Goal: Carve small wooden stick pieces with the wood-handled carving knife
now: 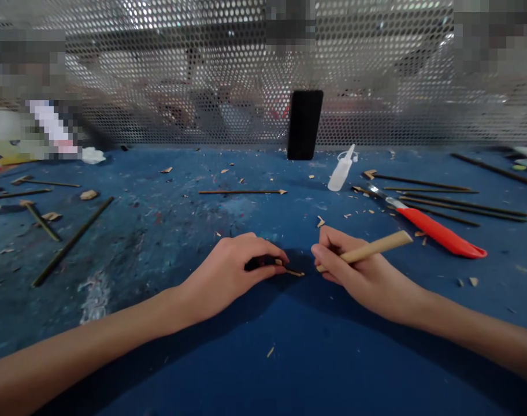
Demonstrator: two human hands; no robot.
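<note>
My left hand [229,278] is curled over a thin dark stick [263,264] and holds it against the blue worktable [263,370]. A small pale wooden tip [294,272] pokes out past my fingers. My right hand [350,271] grips a tan cylindrical roll [371,252], perhaps rolled paper or wood, like a pencil. Its near end sits close to the stick's tip, and they look apart. Part of the stick is hidden by my left fingers.
A red-handled craft knife [437,229] lies to the right beside several thin sticks [454,202] with pale tips. A white squeeze bottle [341,170] and an upright black phone [304,125] stand at the back, before a perforated metal screen [263,69]. Wood shavings and more sticks are scattered around.
</note>
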